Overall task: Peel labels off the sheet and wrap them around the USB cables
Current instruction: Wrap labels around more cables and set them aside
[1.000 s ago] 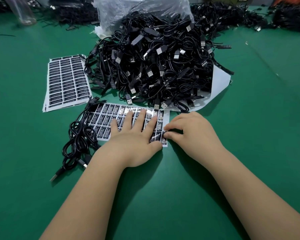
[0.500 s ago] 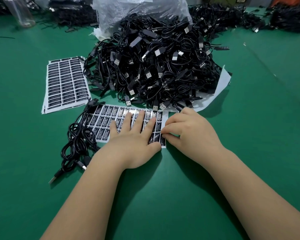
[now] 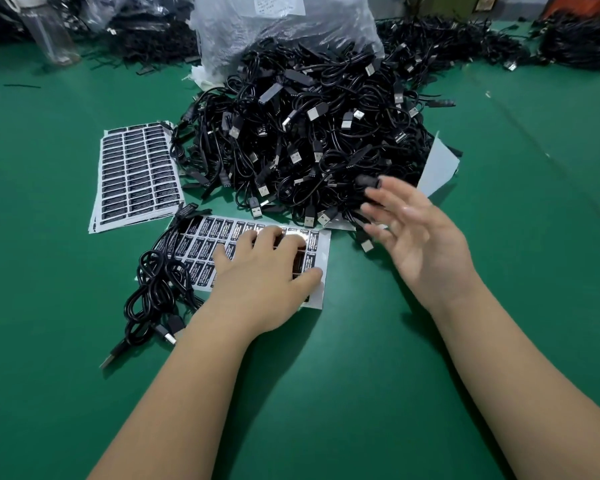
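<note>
Even, fairly bright overhead light is recorded across the frame. Soft shadows are cast beneath both forearms, lower centre. Glare is noted on the label sheet point(image 3: 243, 230) at centre. The right hand point(image 3: 420, 237) is motion-blurred. Wide-angle bending is seen at the edges.

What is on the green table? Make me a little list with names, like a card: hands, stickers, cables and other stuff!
left hand: lies flat, fingers spread, pressing the label sheet
right hand: raised, fingers spread, blurred, in front of the cable pile; something small and dark sits at a fingertip, too blurred to name
small cable bundle: left of the sheet, partly on it
full label sheets: stacked left of the pile
plastic bag: behind the pile
table: green
</note>
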